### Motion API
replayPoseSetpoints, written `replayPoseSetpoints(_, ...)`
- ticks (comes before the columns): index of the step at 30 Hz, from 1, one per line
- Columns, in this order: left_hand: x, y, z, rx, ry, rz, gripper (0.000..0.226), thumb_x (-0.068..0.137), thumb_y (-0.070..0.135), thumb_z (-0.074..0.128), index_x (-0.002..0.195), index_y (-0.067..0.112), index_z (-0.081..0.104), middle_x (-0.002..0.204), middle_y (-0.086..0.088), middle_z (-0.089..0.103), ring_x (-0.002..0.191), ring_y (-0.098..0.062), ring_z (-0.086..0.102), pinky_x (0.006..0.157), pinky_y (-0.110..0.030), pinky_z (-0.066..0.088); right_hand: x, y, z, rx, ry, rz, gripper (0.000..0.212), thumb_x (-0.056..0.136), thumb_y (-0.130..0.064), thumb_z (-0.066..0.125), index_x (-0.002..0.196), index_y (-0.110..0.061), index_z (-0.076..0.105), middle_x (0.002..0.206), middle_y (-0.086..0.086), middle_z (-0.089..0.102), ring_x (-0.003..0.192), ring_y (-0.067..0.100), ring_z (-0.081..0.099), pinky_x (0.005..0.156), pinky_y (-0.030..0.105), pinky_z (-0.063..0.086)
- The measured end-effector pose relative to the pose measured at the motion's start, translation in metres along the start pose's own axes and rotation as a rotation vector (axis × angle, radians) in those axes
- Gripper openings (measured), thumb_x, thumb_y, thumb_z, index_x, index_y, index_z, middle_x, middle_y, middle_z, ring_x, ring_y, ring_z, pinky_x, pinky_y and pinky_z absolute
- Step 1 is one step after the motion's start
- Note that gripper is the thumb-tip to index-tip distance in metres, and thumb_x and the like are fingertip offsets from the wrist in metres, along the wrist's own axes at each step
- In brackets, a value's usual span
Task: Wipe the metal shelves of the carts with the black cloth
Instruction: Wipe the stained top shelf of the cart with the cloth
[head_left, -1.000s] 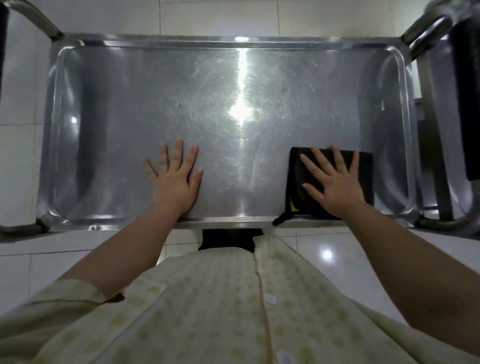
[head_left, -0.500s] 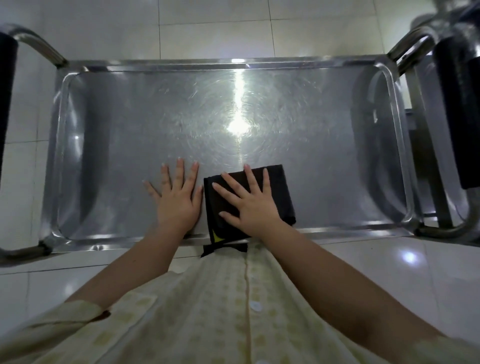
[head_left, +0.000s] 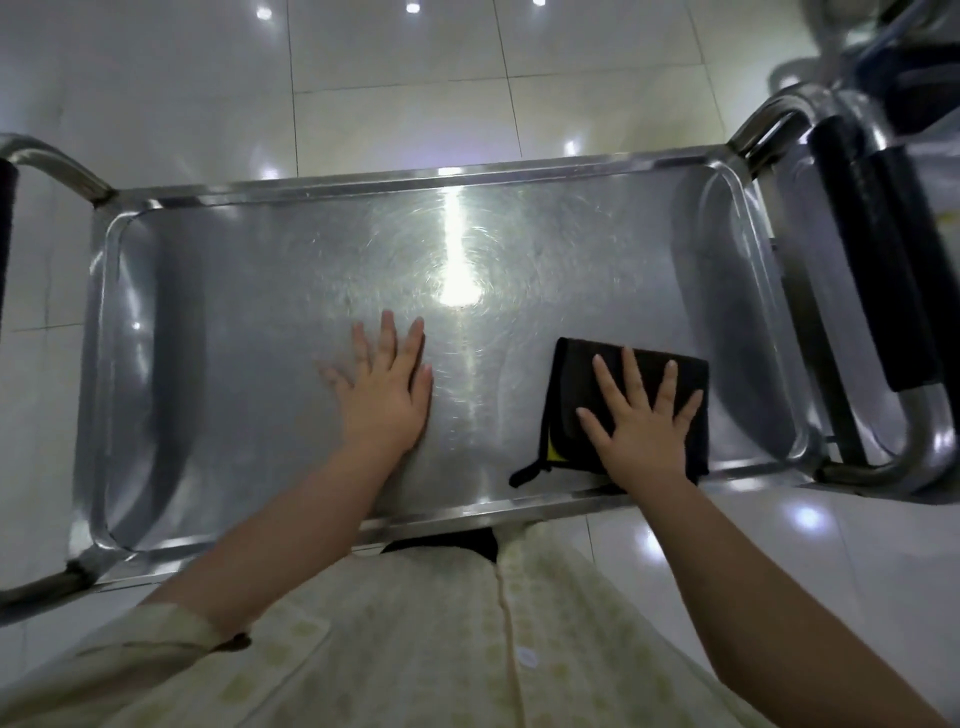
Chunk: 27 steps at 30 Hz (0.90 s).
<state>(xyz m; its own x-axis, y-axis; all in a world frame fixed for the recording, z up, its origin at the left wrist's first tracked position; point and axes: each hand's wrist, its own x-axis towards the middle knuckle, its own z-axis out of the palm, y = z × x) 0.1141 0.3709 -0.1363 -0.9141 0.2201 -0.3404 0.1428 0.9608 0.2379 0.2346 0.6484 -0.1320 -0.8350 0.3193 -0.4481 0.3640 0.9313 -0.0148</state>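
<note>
Half a second earlier the cloth (head_left: 631, 408) lay beside the left hand (head_left: 387, 397); the right hand (head_left: 641, 434), flat and unclenched on it, had swept it rightward along the shelf's (head_left: 260, 312) near edge. Left hand braced, empty. Far strip apparently remained unwiped.

The right hand (head_left: 641, 421) covers the middle of the cloth (head_left: 571, 384). The left cart handle (head_left: 47, 161) runs off the picture's edge.

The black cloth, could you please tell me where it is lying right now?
In the head view, the black cloth lies flat on the metal shelf, right of centre near its front rim, under the right hand.
</note>
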Motion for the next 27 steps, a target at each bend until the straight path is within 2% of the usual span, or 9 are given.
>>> replayPoseSetpoints(6,0.063,0.040,-0.003,0.114,0.000,0.074,0.057,0.101,0.058,0.007,0.153,0.045,-0.012,0.164,0.005,-0.018,0.149,-0.030,-0.021,0.108,-0.075,-0.007,-0.001,0.001,0.008,-0.007,-0.032,0.012,0.068,0.082,-0.074,-0.009,0.141,-0.051,-0.033,0.155,-0.011,-0.035,0.142,0.037,-0.033,0.111,0.066,-0.015)
replayPoseSetpoints(11,0.068,0.038,0.006,0.134,0.015,0.079,0.058,0.097,0.059,-0.001,0.151,0.044,-0.018,0.164,0.005,-0.019,0.149,-0.031,-0.021,0.108,-0.075,-0.005,0.013,0.006,0.001,-0.018,-0.019,-0.025,0.067,0.086,-0.076,-0.007,0.147,-0.052,-0.023,0.161,-0.009,-0.019,0.146,0.039,-0.025,0.112,0.068,-0.014)
replayPoseSetpoints(16,0.069,0.036,0.008,0.138,0.022,0.077,0.059,0.096,0.059,-0.006,0.152,0.044,-0.018,0.163,0.006,-0.019,0.149,-0.031,-0.020,0.108,-0.074,-0.003,0.091,-0.018,-0.036,-0.052,0.031,-0.108,0.067,0.085,-0.075,-0.002,0.145,-0.053,-0.025,0.161,-0.011,-0.022,0.145,0.040,-0.026,0.111,0.069,-0.012)
replayPoseSetpoints(22,0.076,0.035,0.009,0.159,0.023,0.077,0.061,0.093,0.061,-0.015,0.151,0.044,-0.020,0.162,0.007,-0.023,0.148,-0.029,-0.024,0.109,-0.073,-0.007,0.222,-0.081,-0.095,-0.022,0.098,-0.145,0.067,0.092,-0.073,0.012,0.151,-0.050,-0.009,0.164,-0.010,-0.013,0.147,0.042,-0.019,0.109,0.073,-0.008)
replayPoseSetpoints(27,0.083,0.033,0.007,0.160,0.025,0.071,0.059,0.096,0.060,-0.007,0.152,0.046,-0.017,0.163,0.009,-0.021,0.149,-0.028,-0.022,0.110,-0.072,-0.009,0.209,-0.081,-0.086,-0.023,0.095,-0.158,0.067,0.093,-0.072,0.008,0.152,-0.048,-0.010,0.164,-0.009,-0.015,0.147,0.040,-0.019,0.112,0.070,-0.008)
